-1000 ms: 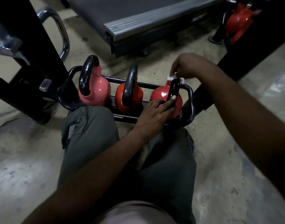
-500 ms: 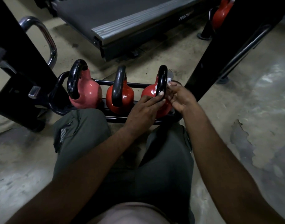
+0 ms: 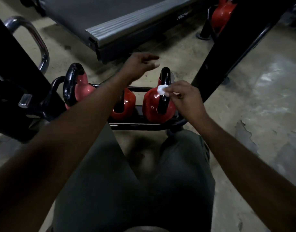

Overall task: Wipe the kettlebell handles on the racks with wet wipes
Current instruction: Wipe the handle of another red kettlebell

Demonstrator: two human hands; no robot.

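Treadmill (image 3: pixel 120 22) behind a floor rack (image 3: pixel 143 127) holding three red kettlebells (image 3: pixel 128 103); rightmost kettlebell (image 3: pixel 150 105) with black handle (image 3: pixel 165 76) upright. Left hand (image 3: pixel 140 66) hovers above the rack, fingers loose, holding nothing. Right hand (image 3: pixel 185 97) pinches a white wipe (image 3: pixel 162 90) against that handle

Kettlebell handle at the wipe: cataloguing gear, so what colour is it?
Black: a glossy black handle on a red kettlebell body, best in head view.

Three red kettlebells (image 3: pixel 151 104) with black handles (image 3: pixel 71 84) stand upright in a low black rack (image 3: pixel 143 126), a crumpled white wipe (image 3: pixel 162 89) against the rightmost handle.
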